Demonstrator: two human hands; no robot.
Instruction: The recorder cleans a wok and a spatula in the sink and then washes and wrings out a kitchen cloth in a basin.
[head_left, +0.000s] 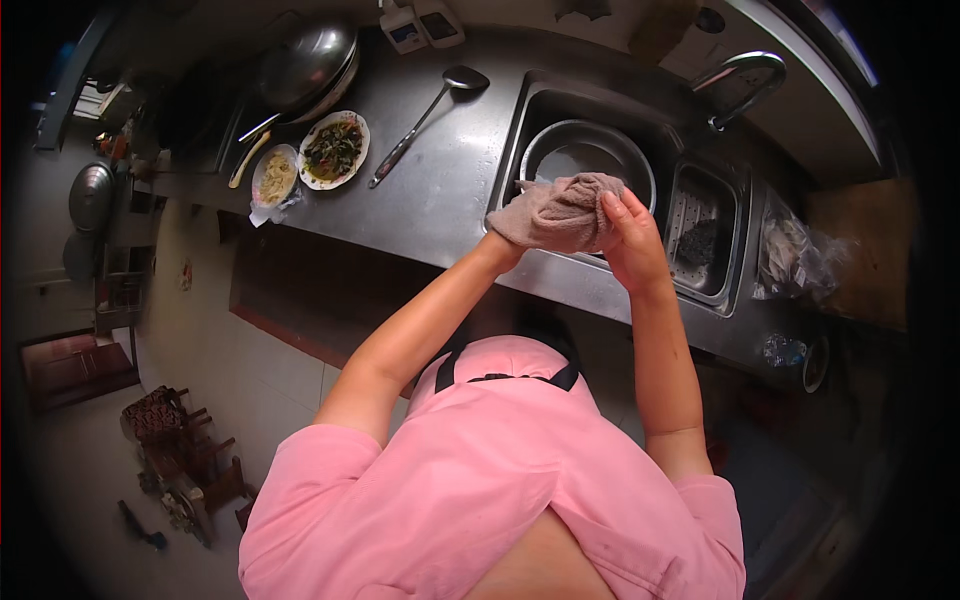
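A brownish-pink terry cloth (562, 214) is bunched between my hands above the front of the sink. It wraps over my left hand (507, 249), so only the wrist end shows and the fingers are hidden. My right hand (634, 236) grips the cloth's right side, with the thumb on top. Below and behind the cloth, a round metal basin (643, 166) sits in the larger sink bowl (529, 101). Some water appears to lie in the basin.
On the steel counter (450, 202) lie a long-handled spatula (420, 127), a plate of dark food (334, 150), a bowl of pale food (276, 178) and a lidded wok (307, 67). Right are a faucet (750, 67), a small drainer bowl with a scourer (699, 241) and a plastic bag (795, 255).
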